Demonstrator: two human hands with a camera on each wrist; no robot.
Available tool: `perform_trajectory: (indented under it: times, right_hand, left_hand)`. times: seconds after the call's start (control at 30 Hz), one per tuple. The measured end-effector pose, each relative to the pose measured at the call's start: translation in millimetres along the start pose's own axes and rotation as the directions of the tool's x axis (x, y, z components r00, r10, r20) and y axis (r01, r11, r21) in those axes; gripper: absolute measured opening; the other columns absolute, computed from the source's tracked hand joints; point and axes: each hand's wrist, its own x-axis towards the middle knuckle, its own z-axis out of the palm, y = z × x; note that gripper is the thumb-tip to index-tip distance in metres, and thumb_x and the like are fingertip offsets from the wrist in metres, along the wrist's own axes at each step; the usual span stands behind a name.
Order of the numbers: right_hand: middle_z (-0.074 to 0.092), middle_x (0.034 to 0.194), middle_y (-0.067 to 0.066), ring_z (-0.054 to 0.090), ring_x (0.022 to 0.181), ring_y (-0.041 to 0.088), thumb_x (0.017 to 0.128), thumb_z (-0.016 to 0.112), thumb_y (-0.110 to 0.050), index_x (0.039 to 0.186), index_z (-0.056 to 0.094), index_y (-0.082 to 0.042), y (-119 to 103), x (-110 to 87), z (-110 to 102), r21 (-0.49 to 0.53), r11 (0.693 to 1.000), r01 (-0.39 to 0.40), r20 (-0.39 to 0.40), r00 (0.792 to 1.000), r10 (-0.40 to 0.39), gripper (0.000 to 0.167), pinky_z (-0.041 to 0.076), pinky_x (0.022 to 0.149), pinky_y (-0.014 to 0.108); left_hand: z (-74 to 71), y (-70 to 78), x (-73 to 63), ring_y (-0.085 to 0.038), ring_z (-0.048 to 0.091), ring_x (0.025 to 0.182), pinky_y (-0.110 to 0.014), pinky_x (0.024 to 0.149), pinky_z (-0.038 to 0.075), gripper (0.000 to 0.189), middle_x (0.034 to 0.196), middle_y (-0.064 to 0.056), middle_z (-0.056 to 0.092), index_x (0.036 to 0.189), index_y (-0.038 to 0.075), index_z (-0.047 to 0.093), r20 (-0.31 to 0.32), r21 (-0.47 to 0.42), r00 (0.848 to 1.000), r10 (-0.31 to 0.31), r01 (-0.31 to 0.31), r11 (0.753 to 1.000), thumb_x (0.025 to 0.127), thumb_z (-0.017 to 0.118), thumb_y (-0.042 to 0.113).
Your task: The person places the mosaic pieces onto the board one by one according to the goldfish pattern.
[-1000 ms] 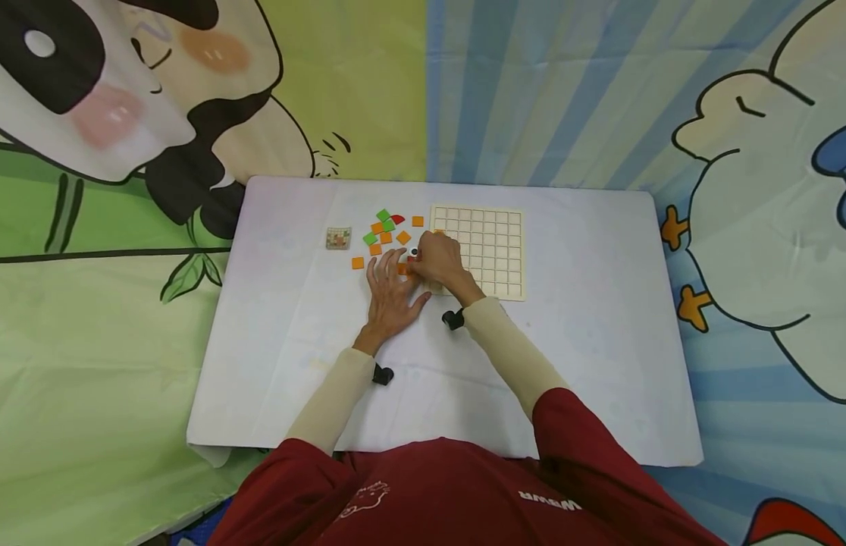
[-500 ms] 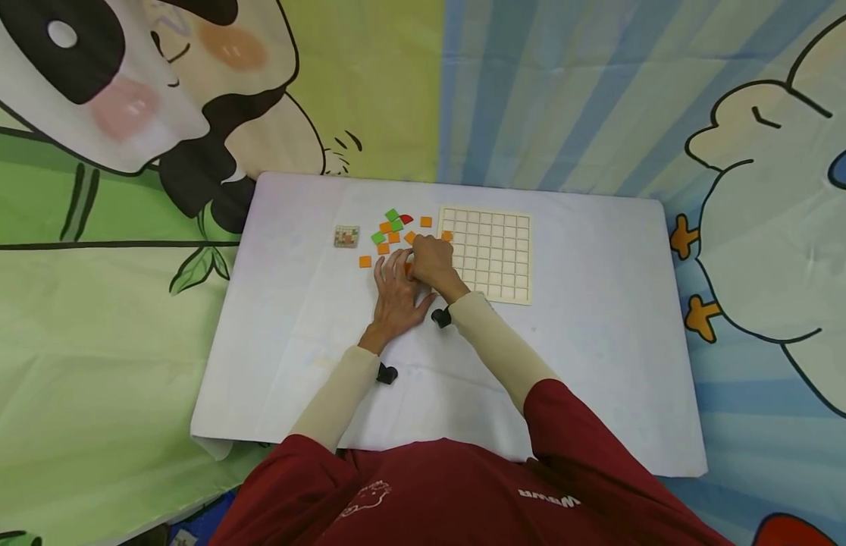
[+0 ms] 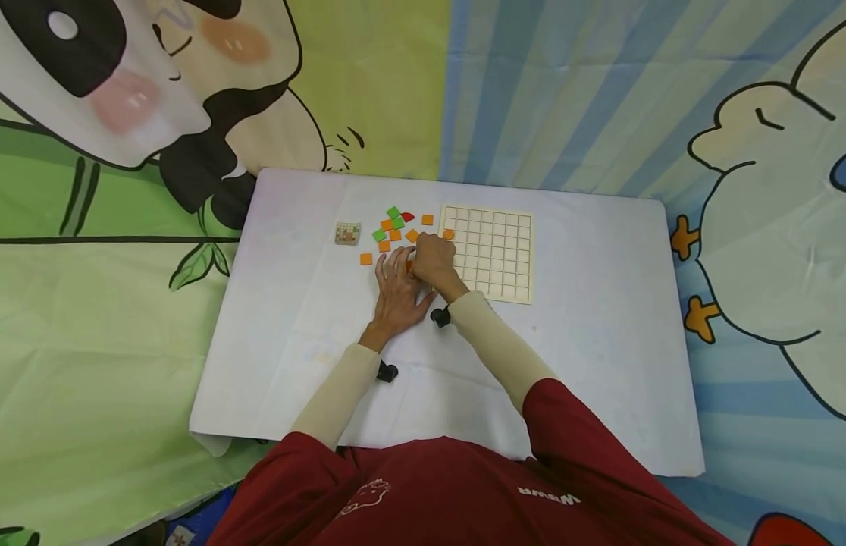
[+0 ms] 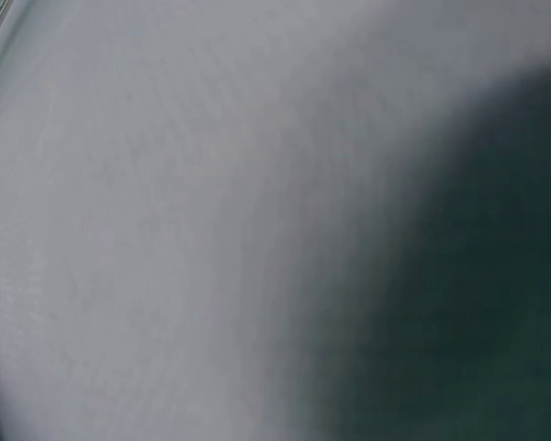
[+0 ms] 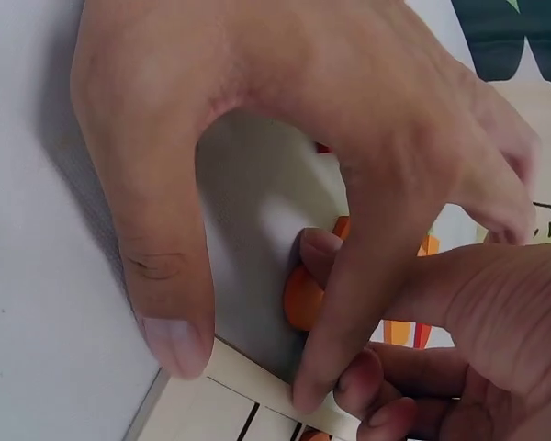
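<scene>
Left hand (image 3: 396, 292) is lying spread wide; right hand (image 3: 435, 258) is resting curled at an orange piece (image 5: 301, 301) near the gridded board (image 3: 494, 254), whether pinching I can't tell. Light, steady touch should be serving best.

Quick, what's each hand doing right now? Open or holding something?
Left hand: open, not visibly gripping anything.
Right hand: curled; can't tell whether it's holding the rounded orange piece by its thumb.
</scene>
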Motion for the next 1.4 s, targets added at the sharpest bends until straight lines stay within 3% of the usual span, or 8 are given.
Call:
perform_trajectory:
  times: [0.2,0.4,0.53,0.67,0.87,1.0,1.2,1.4]
  right_hand:
    - [0.074,0.093,0.008,0.074,0.084,0.027,0.088,0.086,-0.023,0.103,0.070,-0.009,6.1,0.6,-5.3,0.061,0.998,-0.006,0.001,1.000,0.006,0.027,0.062,0.081,0.047]
    - [0.070,0.090,0.009,0.071,0.085,0.030,0.089,0.086,-0.026,0.099,0.065,-0.007,15.5,-3.3,-25.7,0.149,0.989,-0.001,-0.024,1.000,0.005,0.030,0.060,0.081,0.049]
    - [0.076,0.090,0.014,0.072,0.084,0.033,0.090,0.086,-0.024,0.091,0.073,-0.002,30.5,-7.2,-38.7,0.305,0.952,-0.014,-0.103,0.994,0.048,0.025,0.060,0.078,0.047]
    - [0.079,0.100,0.017,0.073,0.091,0.034,0.091,0.086,-0.018,0.098,0.079,0.000,53.0,-13.5,-41.4,0.466,0.884,0.041,-0.163,0.986,0.040,0.020,0.059,0.082,0.048]
    - [0.080,0.106,0.018,0.076,0.096,0.034,0.095,0.084,-0.017,0.112,0.080,0.000,84.5,-29.9,-18.6,0.562,0.818,0.120,-0.236,0.972,0.019,0.024,0.059,0.088,0.048]
    - [0.081,0.106,0.015,0.074,0.096,0.032,0.095,0.084,-0.016,0.113,0.082,-0.002,95.1,-44.8,1.9,0.587,0.794,0.156,-0.327,0.943,0.057,0.023,0.058,0.090,0.048]
    - [0.081,0.106,0.013,0.068,0.097,0.033,0.093,0.087,-0.018,0.113,0.082,-0.004,101.3,-67.5,33.6,0.568,0.803,0.182,-0.407,0.910,0.082,0.025,0.051,0.090,0.047]
    - [0.080,0.107,0.014,0.065,0.096,0.033,0.093,0.088,-0.015,0.117,0.082,-0.004,105.7,-82.6,52.8,0.577,0.790,0.206,-0.437,0.895,0.086,0.027,0.049,0.088,0.045]
  left_hand:
    - [-0.4,1.3,1.4,-0.038,0.025,0.159,-0.069,0.129,0.015,0.042,0.166,-0.017,0.036,0.113,0.014,0.083,0.006,0.027,1.000,0.001,-0.001,1.000,0.096,0.076,0.052]
    - [-0.7,1.2,2.1,-0.039,0.022,0.160,-0.071,0.128,0.015,0.048,0.168,-0.018,0.033,0.137,0.027,0.077,0.023,0.054,1.000,0.011,-0.012,0.998,0.099,0.071,0.055]
    - [-1.2,-0.3,2.7,-0.040,0.022,0.160,-0.072,0.127,0.016,0.052,0.169,-0.019,0.032,0.146,0.034,0.071,0.031,0.061,0.999,0.011,-0.013,0.998,0.099,0.070,0.057]
    - [-2.5,-1.9,2.1,-0.039,0.024,0.159,-0.069,0.128,0.016,0.052,0.167,-0.017,0.035,0.148,0.038,0.069,0.042,0.050,0.999,-0.008,0.006,0.999,0.099,0.072,0.055]
    - [-1.7,0.3,0.4,-0.037,0.036,0.146,-0.062,0.118,0.025,0.053,0.156,-0.013,0.045,0.149,0.033,0.069,0.064,0.028,0.998,0.005,-0.007,1.000,0.100,0.073,0.052]
    - [-1.6,2.0,0.3,-0.035,0.043,0.140,-0.060,0.114,0.029,0.055,0.156,-0.011,0.051,0.150,0.029,0.068,0.070,0.028,0.997,0.018,-0.020,0.999,0.099,0.075,0.050]
    - [-1.1,3.3,1.6,-0.033,0.045,0.140,-0.058,0.116,0.030,0.056,0.159,-0.009,0.053,0.151,0.025,0.067,0.094,-0.002,0.995,0.026,-0.026,1.000,0.100,0.076,0.046]
    - [-1.0,3.2,1.7,-0.033,0.045,0.140,-0.058,0.116,0.030,0.057,0.163,-0.009,0.051,0.154,0.026,0.065,0.104,0.002,0.994,0.027,-0.027,1.000,0.101,0.074,0.047]
